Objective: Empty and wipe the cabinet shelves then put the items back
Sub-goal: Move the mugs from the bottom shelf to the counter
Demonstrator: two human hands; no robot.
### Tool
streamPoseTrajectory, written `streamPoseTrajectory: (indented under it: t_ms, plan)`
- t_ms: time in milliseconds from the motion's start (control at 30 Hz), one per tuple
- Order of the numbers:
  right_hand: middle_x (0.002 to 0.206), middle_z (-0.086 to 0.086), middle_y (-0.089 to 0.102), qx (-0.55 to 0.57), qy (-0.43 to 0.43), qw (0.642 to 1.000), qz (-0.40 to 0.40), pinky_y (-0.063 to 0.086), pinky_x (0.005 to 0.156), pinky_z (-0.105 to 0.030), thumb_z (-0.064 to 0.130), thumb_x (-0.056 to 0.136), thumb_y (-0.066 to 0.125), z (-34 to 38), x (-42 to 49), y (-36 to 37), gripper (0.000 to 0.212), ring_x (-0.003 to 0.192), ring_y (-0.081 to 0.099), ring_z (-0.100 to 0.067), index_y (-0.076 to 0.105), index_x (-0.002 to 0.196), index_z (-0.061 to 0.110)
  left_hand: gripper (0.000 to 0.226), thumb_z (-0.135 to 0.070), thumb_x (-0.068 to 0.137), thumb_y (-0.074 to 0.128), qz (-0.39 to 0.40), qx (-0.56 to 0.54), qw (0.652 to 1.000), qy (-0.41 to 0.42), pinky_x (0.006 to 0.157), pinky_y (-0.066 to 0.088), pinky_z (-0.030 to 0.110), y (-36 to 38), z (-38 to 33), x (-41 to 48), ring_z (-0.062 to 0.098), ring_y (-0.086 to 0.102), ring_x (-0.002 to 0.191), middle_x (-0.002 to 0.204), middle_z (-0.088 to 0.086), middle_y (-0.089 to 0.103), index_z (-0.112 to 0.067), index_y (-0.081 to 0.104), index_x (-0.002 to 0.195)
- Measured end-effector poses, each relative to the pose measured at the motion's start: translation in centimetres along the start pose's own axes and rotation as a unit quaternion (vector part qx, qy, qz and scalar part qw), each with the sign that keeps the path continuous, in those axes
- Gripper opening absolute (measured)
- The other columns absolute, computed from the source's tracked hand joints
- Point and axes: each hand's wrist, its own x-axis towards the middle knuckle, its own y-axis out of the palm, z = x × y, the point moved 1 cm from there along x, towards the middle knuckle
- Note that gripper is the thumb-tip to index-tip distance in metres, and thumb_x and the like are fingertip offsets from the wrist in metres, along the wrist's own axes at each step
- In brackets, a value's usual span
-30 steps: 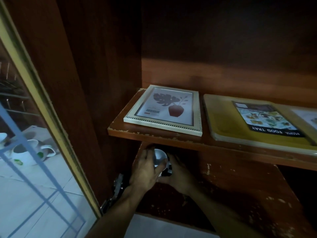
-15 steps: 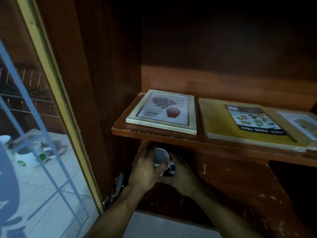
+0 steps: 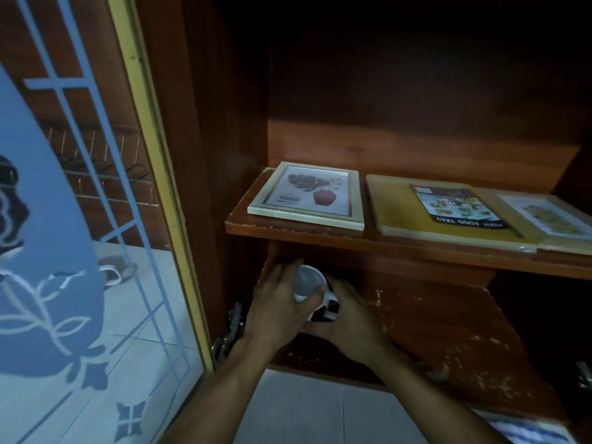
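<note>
A smooth, round-rimmed white cup [image 3: 308, 281] is gripped by both hands just under the upper shelf [image 3: 400, 248]. The left hand [image 3: 278, 310] is curled round its side, thumb across the rim. The right hand [image 3: 350, 322] is wrapped about its black-and-white patterned part. Chipped, scuffed lower shelf [image 3: 442, 322] wood is spread right of the fingers [image 3: 285, 271]. Above them, a beaded picture frame [image 3: 309, 195] and a flat yellow food tray [image 3: 400, 206] are laid.

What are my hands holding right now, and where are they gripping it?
A white cup: the left hand wraps its side by the rim, the right hand cups the opposite, black-patterned side.
</note>
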Motion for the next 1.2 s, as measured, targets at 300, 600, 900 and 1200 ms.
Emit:
streamPoseTrajectory:
  t_ms: [300,600,900,1200]
  plan:
    - [0.125,0.013,0.057,-0.01,0.012,1.0,-0.004,0.055,0.086,-0.022,0.034,0.064,0.091,2.2,-4.4,-0.5,0.08,0.107,0.06,0.0,0.051,0.132,0.04,0.072,-0.065,0.083,0.058,0.031,-0.027,0.999,0.02,0.093,0.044,0.024,-1.2,-1.6,-3.5,0.014,0.05,0.123,0.14,-0.004,0.049,-0.025,0.046,0.141]
    - [0.112,0.014,0.059,-0.022,0.015,1.0,-0.009,0.057,0.082,-0.027,0.034,0.062,0.092,3.9,-10.7,-1.6,0.079,0.094,0.064,-0.008,0.052,0.13,0.042,0.077,-0.066,0.081,0.059,0.046,-0.019,0.998,0.039,0.096,0.041,0.021,-2.1,-4.4,-9.0,0.011,0.049,0.124,0.141,-0.006,0.05,-0.023,0.045,0.143]
    - [0.116,0.026,0.051,-0.068,0.022,0.996,-0.048,0.045,0.082,-0.007,0.039,0.062,0.091,6.5,-18.5,-2.4,0.08,0.107,0.052,0.007,0.047,0.129,0.046,0.082,-0.076,0.074,0.051,0.044,-0.016,0.997,0.059,0.095,0.05,0.03,-3.3,-7.7,-15.0,0.013,0.054,0.119,0.135,-0.005,0.057,-0.024,0.053,0.137]
    - [0.119,0.025,0.051,-0.074,0.027,0.995,-0.054,0.043,0.081,-0.001,0.038,0.061,0.091,9.1,-22.0,-1.5,0.083,0.108,0.049,0.013,0.048,0.132,0.04,0.08,-0.071,0.073,0.053,0.042,-0.019,0.997,0.061,0.098,0.049,0.032,-5.9,-9.1,-18.3,0.013,0.054,0.12,0.136,-0.004,0.057,-0.022,0.054,0.137]
